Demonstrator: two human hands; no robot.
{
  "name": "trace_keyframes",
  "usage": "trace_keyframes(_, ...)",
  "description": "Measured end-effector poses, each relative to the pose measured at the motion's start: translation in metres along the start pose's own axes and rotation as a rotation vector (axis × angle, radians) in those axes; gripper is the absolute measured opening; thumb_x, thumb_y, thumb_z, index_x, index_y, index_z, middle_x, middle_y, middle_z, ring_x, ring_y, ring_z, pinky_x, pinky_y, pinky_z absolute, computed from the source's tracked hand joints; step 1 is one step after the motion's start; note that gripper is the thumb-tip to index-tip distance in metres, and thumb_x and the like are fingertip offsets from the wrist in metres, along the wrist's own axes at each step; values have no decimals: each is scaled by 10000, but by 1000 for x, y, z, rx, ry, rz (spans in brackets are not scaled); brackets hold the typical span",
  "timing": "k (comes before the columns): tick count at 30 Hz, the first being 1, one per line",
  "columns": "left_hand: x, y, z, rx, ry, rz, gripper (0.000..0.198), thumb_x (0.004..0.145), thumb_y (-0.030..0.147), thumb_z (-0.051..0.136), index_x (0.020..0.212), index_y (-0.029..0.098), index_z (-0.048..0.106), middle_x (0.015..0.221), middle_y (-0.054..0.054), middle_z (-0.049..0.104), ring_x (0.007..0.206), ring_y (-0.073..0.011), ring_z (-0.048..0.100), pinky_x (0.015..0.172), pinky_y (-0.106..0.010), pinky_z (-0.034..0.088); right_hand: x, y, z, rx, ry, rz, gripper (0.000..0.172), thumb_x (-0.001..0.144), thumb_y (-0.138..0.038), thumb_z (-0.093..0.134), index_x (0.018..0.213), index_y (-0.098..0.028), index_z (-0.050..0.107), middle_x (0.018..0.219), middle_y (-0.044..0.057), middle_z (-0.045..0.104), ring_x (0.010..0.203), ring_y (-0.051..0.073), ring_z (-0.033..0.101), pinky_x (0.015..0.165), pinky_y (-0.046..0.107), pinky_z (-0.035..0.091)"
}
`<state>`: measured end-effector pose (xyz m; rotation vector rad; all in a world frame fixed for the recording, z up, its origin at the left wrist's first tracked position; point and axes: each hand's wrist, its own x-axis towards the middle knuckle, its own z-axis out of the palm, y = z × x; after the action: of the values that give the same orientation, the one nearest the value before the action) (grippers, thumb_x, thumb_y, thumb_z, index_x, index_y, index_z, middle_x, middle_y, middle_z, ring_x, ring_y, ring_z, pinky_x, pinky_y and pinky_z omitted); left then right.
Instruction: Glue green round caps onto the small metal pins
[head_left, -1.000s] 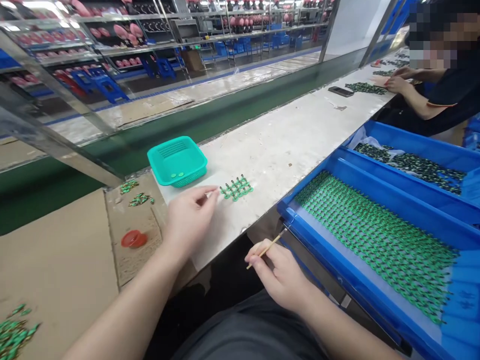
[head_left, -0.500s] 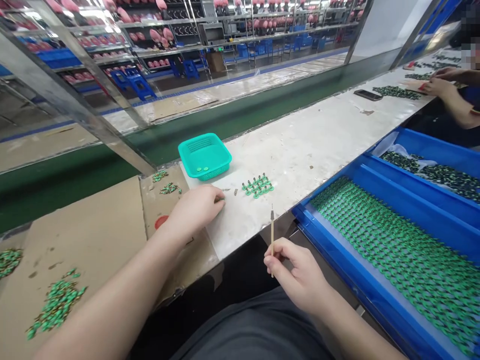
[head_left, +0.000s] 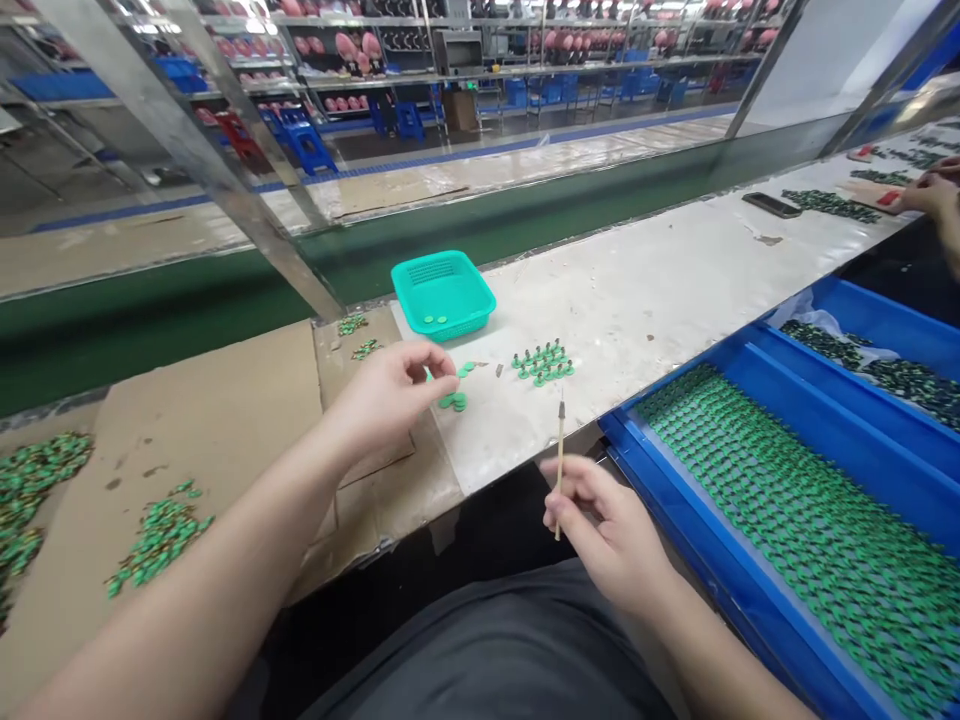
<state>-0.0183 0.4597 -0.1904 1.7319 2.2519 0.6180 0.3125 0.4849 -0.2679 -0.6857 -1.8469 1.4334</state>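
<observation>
My left hand (head_left: 401,395) is over the worktable, thumb and fingertips pinched together; whatever is between them cannot be made out. Small flat green discs (head_left: 453,401) lie on the tabletop beside and under its fingertips. In my right hand (head_left: 611,535), near the table's front edge, is a thin wooden-handled needle tool (head_left: 560,450), held upright with its fine grey-collared tip up. Between the hands and farther back stand several green discs with small dark-topped pieces (head_left: 543,362), set in short rows. Behind my left hand sits a turquoise basket (head_left: 480,318) with two green discs inside.
Piles of small green-and-brown pieces (head_left: 159,532) lie on cardboard (head_left: 247,410) at left. A blue tray (head_left: 622,432) of green pieces in rows stands at right, near another with dark pieces. A phone (head_left: 772,205) and a co-worker's hand (head_left: 930,195) are farther right.
My left hand has lifted slightly, uncovering green discs on the table. My right hand keeps the needle tool upright. The whole view has shifted, so the scene appears farther right.
</observation>
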Motion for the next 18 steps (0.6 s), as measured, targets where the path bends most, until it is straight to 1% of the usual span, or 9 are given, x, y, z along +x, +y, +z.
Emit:
trace_keyframes(2, -54, -10, 2, -5, 58, 75, 310, 1091, 487, 627, 986, 256, 805, 949, -40, 798, 871, -218, 717, 807, -344, 575, -1, -4, 3, 133, 3, 34, 603, 1130, -207, 752, 1697, -327, 587, 792, -85, 795, 700, 147, 825, 712, 236, 675)
trace_keyframes(3, -80, -15, 5, 0, 81, 106, 345, 1111, 487, 591, 966, 261, 808, 966, -51, 812, 919, -234, 733, 853, -359, 585, -1, -7, 5, 183, -12, 45, 659, 1125, -182, 760, 1732, -353, 567, 779, -98, 799, 686, 134, 826, 701, 214, 674)
trace_keyframes(7, -154, -39, 18, -1, 141, 171, 344, 1196, 447, 578, 1034, 278, 830, 1013, -52, 854, 940, -228, 769, 878, -355, 598, 11, -29, 14, 335, -184, 90, 217, 1178, -236, 744, 1313, -318, 893, 951, -1, 948, 858, 140, 929, 817, 194, 730)
trace_keyframes(10, -172, -52, 22, -33, 163, 173, 276, 1212, 406, 605, 1116, 283, 833, 1061, -40, 863, 973, -211, 799, 907, -337, 623, 29, -46, 25, 473, -260, 103, 187, 1197, -330, 760, 1270, -310, 930, 1208, 59, 981, 1136, 208, 961, 1014, 281, 766)
trace_keyframes(11, -173, -54, 23, -41, 183, 156, 251, 1210, 394, 615, 1148, 280, 830, 1068, -39, 857, 971, -208, 799, 893, -331, 624, 35, -50, 29, 478, -264, 98, 146, 1173, -338, 808, 1258, -310, 924, 1201, 58, 981, 1138, 213, 958, 1020, 292, 764)
trace_keyframes(13, -172, -55, 25, -39, 236, 121, 213, 1202, 384, 642, 1232, 275, 822, 1081, -38, 841, 969, -204, 793, 862, -326, 618, 46, -53, 40, 413, -230, 67, 64, 1128, -350, 889, 1109, -289, 895, 998, 24, 957, 940, 170, 926, 883, 247, 732)
trace_keyframes(15, -170, -54, 30, 12, 281, 133, 214, 1208, 378, 648, 1299, 273, 811, 1097, -32, 831, 977, -204, 781, 868, -337, 608, 55, -54, 52, 321, -148, 22, 325, 1175, -443, 832, 911, -254, 814, 742, -20, 805, 687, 116, 760, 684, 215, 614)
trace_keyframes(17, -167, -52, 36, 78, 303, 171, 212, 1222, 354, 620, 1271, 262, 804, 1084, -26, 822, 970, -213, 760, 876, -367, 588, 63, -53, 65, 275, -76, -16, 548, 1241, -590, 674, 835, -237, 780, 682, -18, 700, 626, 116, 649, 615, 246, 530)
trace_keyframes(18, -166, -51, 38, 107, 308, 180, 213, 1227, 348, 607, 1208, 250, 796, 1051, -26, 810, 941, -221, 741, 852, -385, 567, 67, -53, 70, 268, -60, -28, 611, 1256, -649, 600, 857, -235, 806, 720, 1, 718, 658, 131, 666, 636, 268, 541)
